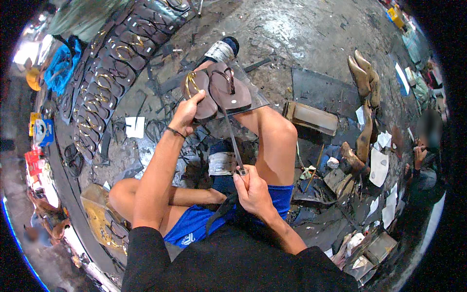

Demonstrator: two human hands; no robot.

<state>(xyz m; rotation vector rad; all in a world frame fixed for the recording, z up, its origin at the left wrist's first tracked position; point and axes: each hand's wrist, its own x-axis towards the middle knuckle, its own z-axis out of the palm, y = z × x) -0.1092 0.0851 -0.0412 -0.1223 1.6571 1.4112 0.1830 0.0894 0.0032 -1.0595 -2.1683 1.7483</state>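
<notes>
Left hand (186, 113) gripping brown sandal (197, 95) on raised knee, right hand (251, 187) pinching strap (232, 136).

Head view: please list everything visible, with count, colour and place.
sandals: two, brown, on a clear sheet over the raised knee
strap: one, dark, running from sandals to right hand
sandal rows: many, dark with gold straps, floor upper left
wooden lasts: several, tan, floor right
board: one, brown, right of the knee
paper pieces: several, white, floor right
other person: one, seated at right edge
left hand: grips the left sandal
right hand: pinches the strap end
</notes>
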